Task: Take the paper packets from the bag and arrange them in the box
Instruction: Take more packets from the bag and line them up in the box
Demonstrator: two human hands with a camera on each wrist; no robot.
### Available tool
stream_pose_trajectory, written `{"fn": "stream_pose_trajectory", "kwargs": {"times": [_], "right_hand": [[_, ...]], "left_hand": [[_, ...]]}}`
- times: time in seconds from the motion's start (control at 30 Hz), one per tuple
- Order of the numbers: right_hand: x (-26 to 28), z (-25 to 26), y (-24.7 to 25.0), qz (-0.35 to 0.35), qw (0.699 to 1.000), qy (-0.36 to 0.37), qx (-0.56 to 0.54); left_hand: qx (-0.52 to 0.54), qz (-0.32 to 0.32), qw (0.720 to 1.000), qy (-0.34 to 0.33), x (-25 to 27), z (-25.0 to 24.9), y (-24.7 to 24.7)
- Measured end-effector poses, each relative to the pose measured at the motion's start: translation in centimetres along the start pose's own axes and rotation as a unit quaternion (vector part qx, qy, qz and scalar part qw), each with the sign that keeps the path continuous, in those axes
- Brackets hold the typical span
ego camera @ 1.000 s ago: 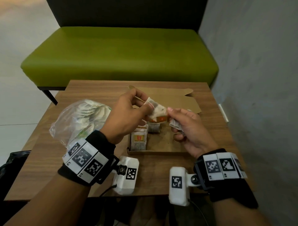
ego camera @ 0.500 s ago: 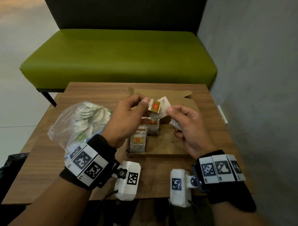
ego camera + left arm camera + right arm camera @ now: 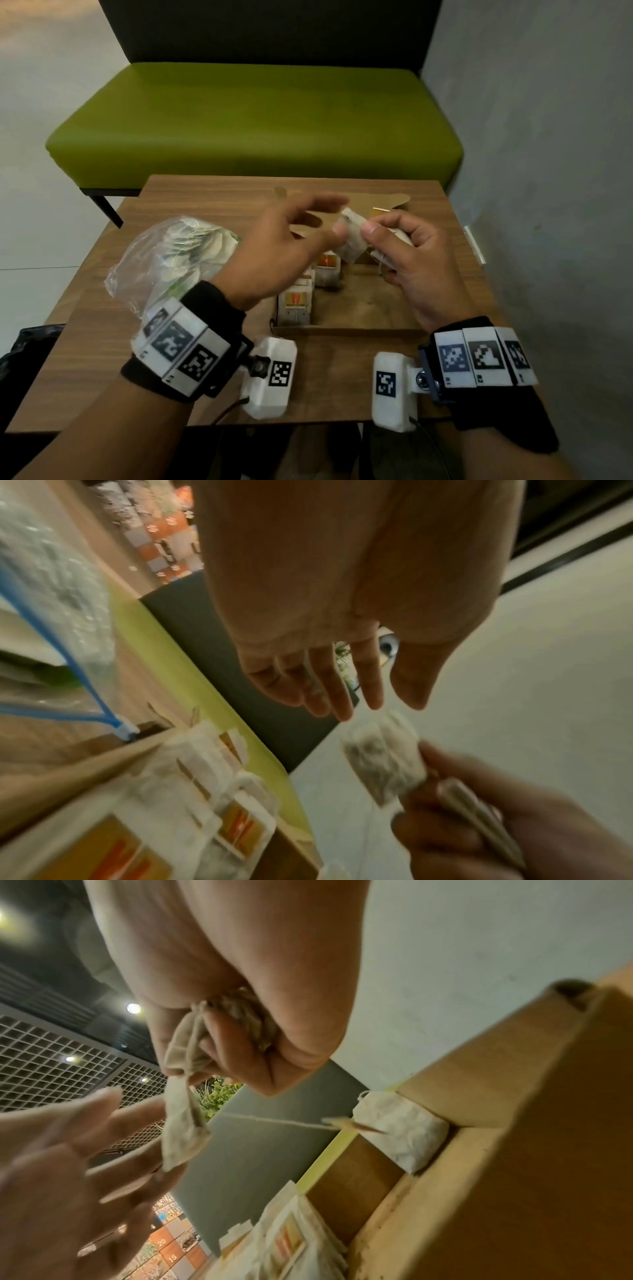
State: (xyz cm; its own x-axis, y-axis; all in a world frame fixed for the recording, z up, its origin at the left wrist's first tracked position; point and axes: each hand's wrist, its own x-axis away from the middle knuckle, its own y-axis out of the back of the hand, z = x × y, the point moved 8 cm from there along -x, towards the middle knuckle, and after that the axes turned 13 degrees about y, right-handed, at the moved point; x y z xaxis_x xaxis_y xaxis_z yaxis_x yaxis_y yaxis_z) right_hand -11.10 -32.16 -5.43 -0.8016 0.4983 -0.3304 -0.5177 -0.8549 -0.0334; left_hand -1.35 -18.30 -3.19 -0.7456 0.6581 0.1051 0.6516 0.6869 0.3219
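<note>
A few packets (image 3: 295,303) already stand in the box (image 3: 359,330) along its left side; the bag (image 3: 171,260) on the surface looks mostly full; my right hand (image 3: 402,255) pinches a packet (image 3: 351,240) above the box, long axis tilted, hanging down-left; left hand (image 3: 277,250) released, fingers spread beside it.

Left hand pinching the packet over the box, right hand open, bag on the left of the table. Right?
Hands are swapped. The right hand pinches the packet over the box; the left hand is open, fingers spread, as the left wrist view shows. The bag does lie on the left of the table.
</note>
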Motion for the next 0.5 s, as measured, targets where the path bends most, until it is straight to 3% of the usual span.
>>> {"fn": "stream_pose_trajectory", "kwargs": {"times": [0.1,0.23,0.37,0.5], "right_hand": [[0.1,0.2,-0.5,0.011,0.999,-0.006,-0.037],[0.4,-1.5,0.5,-0.004,0.998,-0.057,-0.036],[0.9,-2.1,-0.5,0.068,0.994,-0.083,0.013],[0.8,-2.4,-2.4,0.115,0.987,-0.055,0.096]], "left_hand": [[-0.021,0.018,0.999,-0.044,0.4,-0.8,-1.9],[0.03,-0.007,0.999,-0.012,0.2,-0.4,-0.8],[0.04,-0.027,0.999,0.024,0.1,-0.1,0.3],[0.061,-0.008,0.998,0.033,-0.1,0.2,0.3]]}}
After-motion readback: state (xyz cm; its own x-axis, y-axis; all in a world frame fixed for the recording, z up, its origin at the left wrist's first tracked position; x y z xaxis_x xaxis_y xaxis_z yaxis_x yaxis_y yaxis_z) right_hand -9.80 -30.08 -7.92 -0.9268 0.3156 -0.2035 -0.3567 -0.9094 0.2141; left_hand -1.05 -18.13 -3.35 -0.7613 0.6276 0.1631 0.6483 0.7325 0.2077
